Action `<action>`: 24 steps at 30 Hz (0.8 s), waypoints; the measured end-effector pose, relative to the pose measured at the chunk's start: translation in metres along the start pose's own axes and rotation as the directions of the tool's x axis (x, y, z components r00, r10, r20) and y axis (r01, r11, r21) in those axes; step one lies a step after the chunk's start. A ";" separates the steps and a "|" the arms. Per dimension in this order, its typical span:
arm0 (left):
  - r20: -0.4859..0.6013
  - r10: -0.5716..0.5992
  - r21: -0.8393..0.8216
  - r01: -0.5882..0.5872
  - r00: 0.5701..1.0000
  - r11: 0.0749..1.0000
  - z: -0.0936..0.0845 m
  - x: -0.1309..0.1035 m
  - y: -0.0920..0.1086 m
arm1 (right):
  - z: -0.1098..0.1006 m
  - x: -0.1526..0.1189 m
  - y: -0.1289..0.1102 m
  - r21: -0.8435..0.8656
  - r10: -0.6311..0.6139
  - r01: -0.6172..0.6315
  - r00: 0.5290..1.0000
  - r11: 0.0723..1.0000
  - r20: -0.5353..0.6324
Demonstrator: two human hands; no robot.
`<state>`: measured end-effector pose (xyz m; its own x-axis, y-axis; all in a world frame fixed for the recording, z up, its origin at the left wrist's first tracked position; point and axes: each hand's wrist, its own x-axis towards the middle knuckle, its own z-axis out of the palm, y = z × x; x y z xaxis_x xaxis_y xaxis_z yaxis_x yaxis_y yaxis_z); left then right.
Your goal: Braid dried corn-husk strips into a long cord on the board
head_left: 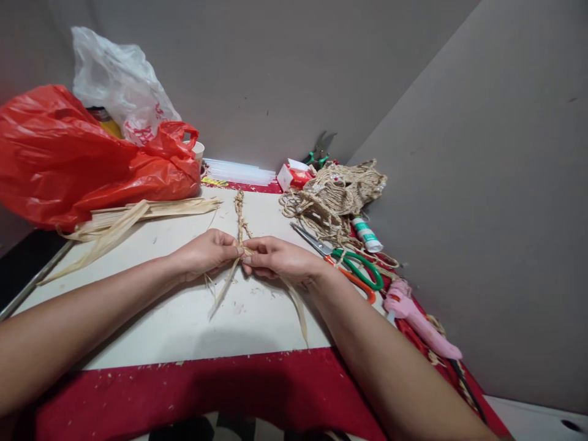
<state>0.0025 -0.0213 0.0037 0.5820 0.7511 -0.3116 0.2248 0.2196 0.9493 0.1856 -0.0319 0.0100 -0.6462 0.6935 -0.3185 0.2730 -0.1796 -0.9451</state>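
Observation:
Both hands meet at the near end of a braided straw cord [239, 214], which lies away from me on a white board [174, 324]. My left hand [209, 252] pinches the cord's near end between thumb and fingers. Close against it, my right hand [275, 257] is closed on a strand at the same spot. A loose pale straw strip [224, 289] hangs below the left fingertips. Another dry strip [297, 306] trails out from under the right hand toward me. The fingers hide the exact point where the strands cross.
Left: red plastic bag [68, 165], clear bag [119, 73], dry straw strips [147, 211]. Right: scissors [349, 263], coiled cord [344, 190], thread spool [367, 234], pink glue gun [422, 321]. Back: clear sticks [241, 172], red-white box [294, 176], green-handled pruners [320, 153]. Grey walls rise behind and right.

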 end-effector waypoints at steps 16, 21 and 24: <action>-0.001 0.001 0.113 -0.001 1.000 0.994 -0.003 -0.003 0.010 | 0.006 0.011 0.001 -0.060 0.010 -0.024 0.975 0.998 -0.223; -0.034 0.105 0.374 -0.085 0.994 0.923 -0.004 -0.002 0.005 | 0.016 0.016 0.007 0.213 0.105 -0.047 0.958 0.976 -0.267; -0.042 0.155 0.550 -0.107 0.987 0.828 -0.005 -0.003 0.006 | 0.023 0.018 0.009 0.217 0.117 -0.039 0.925 0.975 -0.360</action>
<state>-0.0018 -0.0190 0.0107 0.5764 0.8016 -0.1586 0.5542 -0.2408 0.7968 0.1606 -0.0373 -0.0062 -0.3092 0.8721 -0.3792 0.1370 -0.3538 -0.9253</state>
